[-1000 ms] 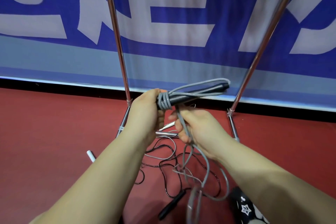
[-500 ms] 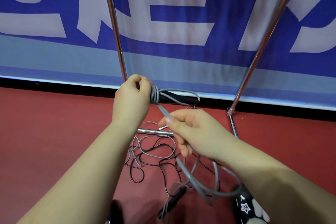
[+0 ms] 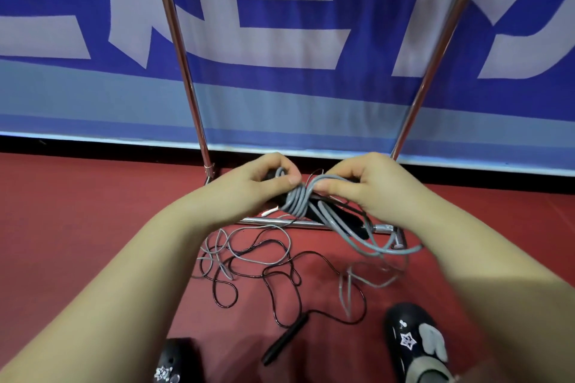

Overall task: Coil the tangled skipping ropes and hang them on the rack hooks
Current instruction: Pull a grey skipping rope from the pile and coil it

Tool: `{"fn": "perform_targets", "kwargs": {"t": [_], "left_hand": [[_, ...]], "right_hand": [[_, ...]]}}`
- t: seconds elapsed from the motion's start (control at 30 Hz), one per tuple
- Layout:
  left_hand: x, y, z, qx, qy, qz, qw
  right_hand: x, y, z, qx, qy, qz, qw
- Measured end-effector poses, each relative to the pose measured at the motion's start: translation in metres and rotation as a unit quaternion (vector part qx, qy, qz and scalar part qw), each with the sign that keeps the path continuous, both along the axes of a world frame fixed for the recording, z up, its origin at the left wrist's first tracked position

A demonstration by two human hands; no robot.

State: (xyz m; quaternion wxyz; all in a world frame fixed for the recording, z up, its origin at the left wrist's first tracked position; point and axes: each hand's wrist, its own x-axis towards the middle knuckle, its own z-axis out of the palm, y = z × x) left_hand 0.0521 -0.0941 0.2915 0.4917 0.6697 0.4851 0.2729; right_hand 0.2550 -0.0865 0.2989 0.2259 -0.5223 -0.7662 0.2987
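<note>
Frame centre: left hand (image 3: 249,186) grips black handles (image 3: 339,218); right hand (image 3: 367,186) pinches grey rope (image 3: 297,200) wound round them. Tangled ropes (image 3: 249,261) lie below.

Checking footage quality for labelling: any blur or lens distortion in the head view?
Head view: wide-angle bowing splays the rack poles outward; loose grey rope low right is motion-blurred; both hands and the grey coil stay sharp; lighting even, no glare.

Red floor (image 3: 77,227), matte, evenly lit. Behind it a blue banner (image 3: 280,102) with large pale lettering, paler blue band along its lower part, white bottom edge. Thin black strip (image 3: 93,146) runs between banner and floor.
</note>
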Motion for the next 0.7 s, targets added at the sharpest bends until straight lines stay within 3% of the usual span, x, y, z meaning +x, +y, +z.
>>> {"fn": "perform_targets", "kwargs": {"t": [0.2, 0.43, 0.57, 0.7], "left_hand": [[0.003, -0.012, 0.011, -0.046, -0.067, -0.047, 0.996], [-0.004, -0.019, 0.018, -0.046, -0.084, -0.105, 0.99], [-0.01, -0.016, 0.021, -0.045, -0.071, -0.064, 0.994], [-0.013, -0.013, 0.017, -0.063, -0.022, -0.086, 0.994]], "right_hand": [[0.002, -0.002, 0.004, -0.03, 0.049, 0.044, 0.997], [0.014, -0.002, 0.007, -0.207, 0.155, 0.11, 0.96], [0.015, 0.003, 0.004, -0.159, 0.159, 0.09, 0.97], [0.007, 0.0, 0.001, -0.119, 0.133, 0.111, 0.978]]}}
